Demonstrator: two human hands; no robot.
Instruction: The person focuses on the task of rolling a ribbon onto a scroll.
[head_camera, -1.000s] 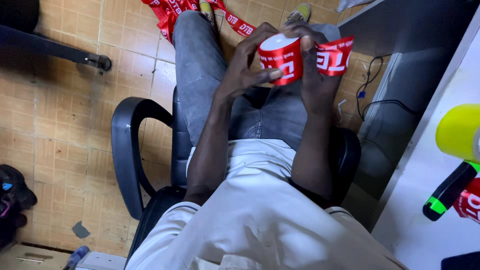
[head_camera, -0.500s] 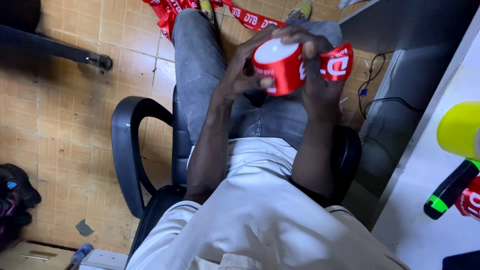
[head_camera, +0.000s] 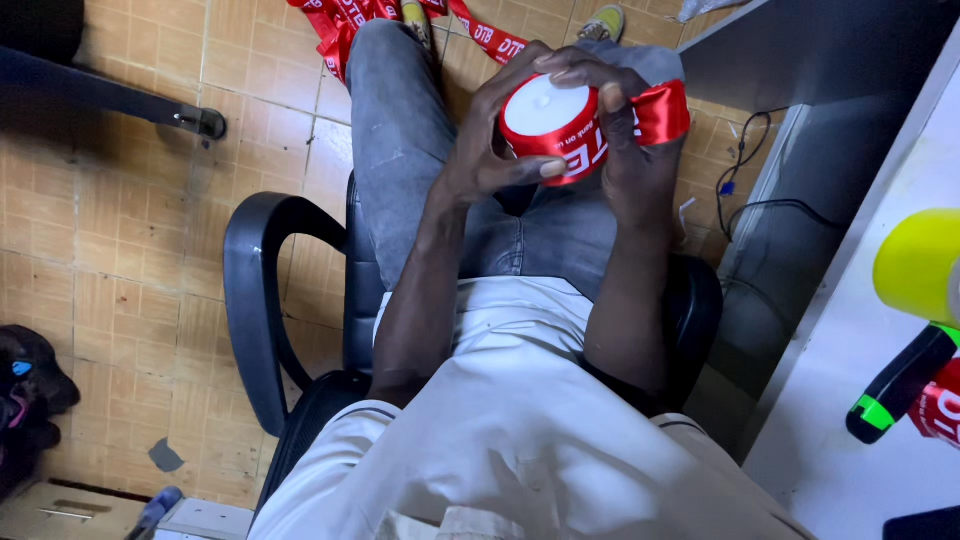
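- Since the earlier frames, both hands have turned the white roll (head_camera: 545, 108) so its flat white end faces up, and the ribbon now wraps more of its side.
- Left hand (head_camera: 490, 140) curls its fingers and thumb tight around the one roll, held above the lap.
- Right hand (head_camera: 625, 150) presses fingers over the top, pinning one red ribbon (head_camera: 660, 112) to it.
- One ribbon heap (head_camera: 340, 25) lies on the floor.
- One black office chair (head_camera: 260, 300); one green-and-black marker (head_camera: 895, 385) on the desk.
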